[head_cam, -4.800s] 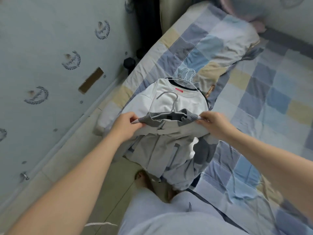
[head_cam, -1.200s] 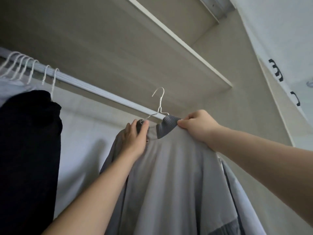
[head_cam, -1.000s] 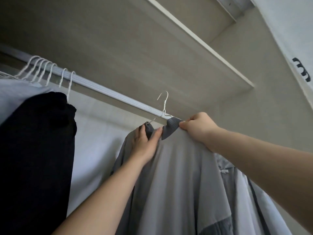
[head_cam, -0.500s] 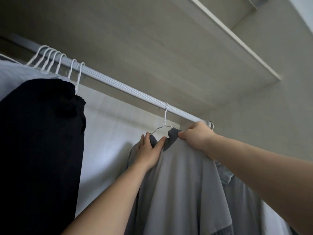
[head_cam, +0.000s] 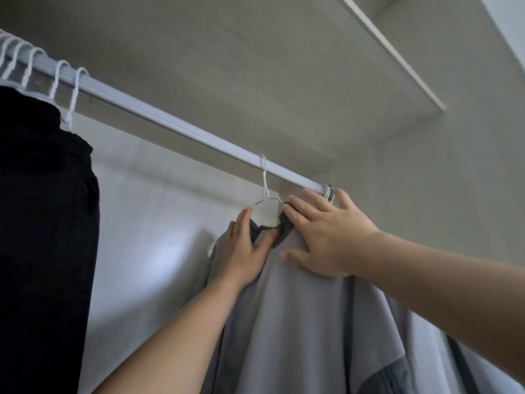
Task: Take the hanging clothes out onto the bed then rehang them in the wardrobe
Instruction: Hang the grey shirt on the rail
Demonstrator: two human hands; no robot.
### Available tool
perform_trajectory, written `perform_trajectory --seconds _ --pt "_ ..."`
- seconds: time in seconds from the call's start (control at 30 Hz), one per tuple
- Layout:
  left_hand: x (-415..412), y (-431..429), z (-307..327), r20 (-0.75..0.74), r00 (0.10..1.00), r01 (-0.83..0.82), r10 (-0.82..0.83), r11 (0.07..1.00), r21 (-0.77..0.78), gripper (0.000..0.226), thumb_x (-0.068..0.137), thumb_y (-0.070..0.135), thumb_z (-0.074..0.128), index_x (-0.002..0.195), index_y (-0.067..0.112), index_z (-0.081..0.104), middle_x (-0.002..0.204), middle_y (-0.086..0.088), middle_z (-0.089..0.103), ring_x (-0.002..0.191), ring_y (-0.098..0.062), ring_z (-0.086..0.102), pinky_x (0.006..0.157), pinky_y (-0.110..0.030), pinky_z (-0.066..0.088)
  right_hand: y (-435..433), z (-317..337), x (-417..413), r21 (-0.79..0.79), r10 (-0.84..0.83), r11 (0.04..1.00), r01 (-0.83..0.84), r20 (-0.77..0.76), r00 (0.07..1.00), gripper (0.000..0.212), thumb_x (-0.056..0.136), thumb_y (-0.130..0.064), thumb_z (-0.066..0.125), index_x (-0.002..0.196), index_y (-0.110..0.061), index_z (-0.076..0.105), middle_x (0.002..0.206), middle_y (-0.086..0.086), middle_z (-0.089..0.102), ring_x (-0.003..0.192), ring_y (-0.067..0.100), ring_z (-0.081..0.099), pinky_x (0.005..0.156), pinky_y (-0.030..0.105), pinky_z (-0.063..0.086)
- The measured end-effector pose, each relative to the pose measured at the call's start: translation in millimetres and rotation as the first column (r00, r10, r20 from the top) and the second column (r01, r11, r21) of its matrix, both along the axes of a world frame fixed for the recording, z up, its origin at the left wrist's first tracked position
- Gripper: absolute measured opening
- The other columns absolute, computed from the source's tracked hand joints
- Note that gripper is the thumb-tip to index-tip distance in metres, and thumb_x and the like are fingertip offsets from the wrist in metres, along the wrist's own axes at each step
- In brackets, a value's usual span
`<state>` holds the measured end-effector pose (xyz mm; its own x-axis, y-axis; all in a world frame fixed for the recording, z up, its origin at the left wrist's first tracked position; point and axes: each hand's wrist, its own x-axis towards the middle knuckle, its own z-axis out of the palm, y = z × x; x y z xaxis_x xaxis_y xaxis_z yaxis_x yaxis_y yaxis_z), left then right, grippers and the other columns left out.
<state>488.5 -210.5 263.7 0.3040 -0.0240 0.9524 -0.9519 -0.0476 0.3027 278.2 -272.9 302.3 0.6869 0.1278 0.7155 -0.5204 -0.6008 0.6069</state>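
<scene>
Spanning the beige wardrobe, a white rail bears the hanger.

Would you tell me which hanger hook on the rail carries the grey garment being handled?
The lone hook mid-rail: its wire runs into the grey garment between left hand and right hand; the others bunch far left or at the right end.

Both bare forearms are angling up and forward, the left one from bottom centre, the right one from the right edge. The left hand is standing upright, fingers lying straight and together, thumb angling out to the right. The right hand is sitting slightly higher, palm facing forward, fingers spreading straight toward upper left, thumb stretching low to the left. The two hands are sitting just beside each other.
</scene>
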Motion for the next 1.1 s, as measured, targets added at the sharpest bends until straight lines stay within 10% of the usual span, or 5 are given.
perform_trajectory --seconds 0.3,0.47,1.1 --pt "-13.3 -69.5 7.0 -0.012 0.987 0.16 -0.159 0.979 0.129 0.086 0.075 0.075 0.053 0.145 0.027 0.039 0.128 0.001 0.054 0.12 -0.021 0.052 0.103 -0.044 0.043 -58.6 3.2 -10.9 0.155 -0.177 0.971 0.18 -0.031 0.984 0.101 0.08 -0.085 0.021 0.155 -0.025 -0.012 0.162 -0.011 -0.017 0.149 0.01 -0.013 0.107 0.073 -0.007" --pt "-18.6 -107.7 8.1 -0.065 0.992 0.115 -0.104 0.97 0.212 0.107 0.065 0.087 0.042 0.154 0.031 0.026 0.158 0.004 0.034 0.142 -0.019 0.036 0.114 -0.043 0.034 -99.4 0.4 -17.6 0.224 -0.198 0.953 0.203 -0.041 0.979 0.103 0.079 -0.086 0.023 0.155 -0.025 -0.014 0.162 -0.013 -0.018 0.15 0.008 -0.01 0.112 0.067 -0.006" --pt "-33.7 -117.7 -0.7 -0.222 0.966 0.192 -0.134 0.945 0.264 0.109 0.071 0.081 0.056 0.158 0.034 0.012 0.166 0.004 0.013 0.153 -0.021 0.011 0.122 -0.049 0.019 -116.5 -35.7 -39.6 0.222 -0.194 0.958 0.182 0.037 0.98 0.098 0.086 -0.076 0.026 0.156 -0.017 -0.008 0.164 -0.002 -0.012 0.151 0.019 -0.004 0.117 0.057 -0.003"
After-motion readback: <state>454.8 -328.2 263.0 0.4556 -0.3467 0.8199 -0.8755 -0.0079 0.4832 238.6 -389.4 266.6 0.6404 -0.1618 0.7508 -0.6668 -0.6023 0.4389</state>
